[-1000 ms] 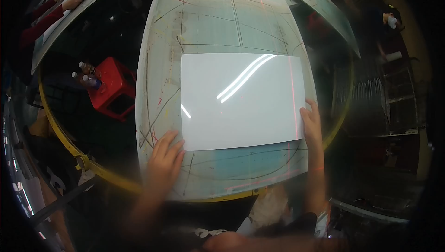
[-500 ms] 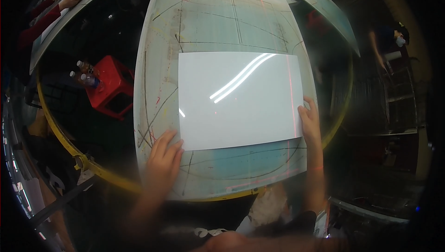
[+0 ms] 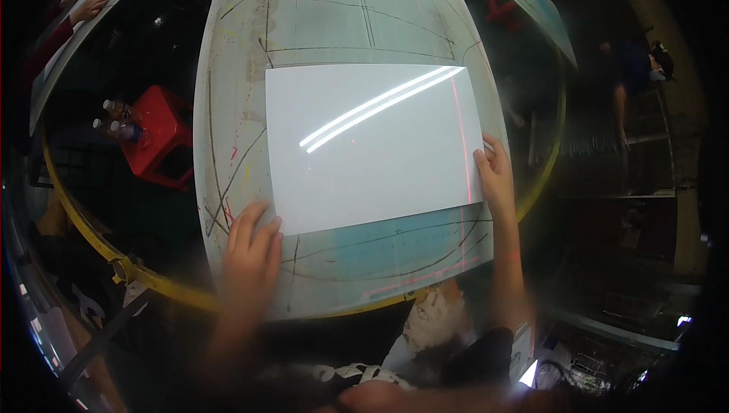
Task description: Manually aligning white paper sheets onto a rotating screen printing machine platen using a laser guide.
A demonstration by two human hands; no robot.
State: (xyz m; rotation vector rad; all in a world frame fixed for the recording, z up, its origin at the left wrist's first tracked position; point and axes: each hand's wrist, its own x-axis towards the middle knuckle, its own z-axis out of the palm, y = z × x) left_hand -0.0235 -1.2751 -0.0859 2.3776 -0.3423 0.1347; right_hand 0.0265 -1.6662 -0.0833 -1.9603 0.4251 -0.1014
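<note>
A glossy white sheet (image 3: 364, 162) lies flat on a long pale board (image 3: 235, 109) marked with dark drawn lines and red and yellow spots. My left hand (image 3: 253, 250) rests at the sheet's near left corner, fingers apart, with a fingertip touching the corner. At the right edge, my right hand (image 3: 496, 177) has its thumb on the sheet's border and its fingers curled along that side, gripping it. A thin red light line runs down the sheet near its right edge, and two bright streaks reflect on its surface.
A yellow curved rail (image 3: 163, 285) passes below the board. To the left stands a red stool (image 3: 158, 139) with several bottles (image 3: 125, 130) on it. Another person's hand (image 3: 89, 7) rests on a board at the far left; another person (image 3: 642, 67) is at the right.
The whole view has shifted, so board, sheet and stool appear farther left and slightly higher. The reflected streaks have moved across the sheet. Both hands keep their places at its edges.
</note>
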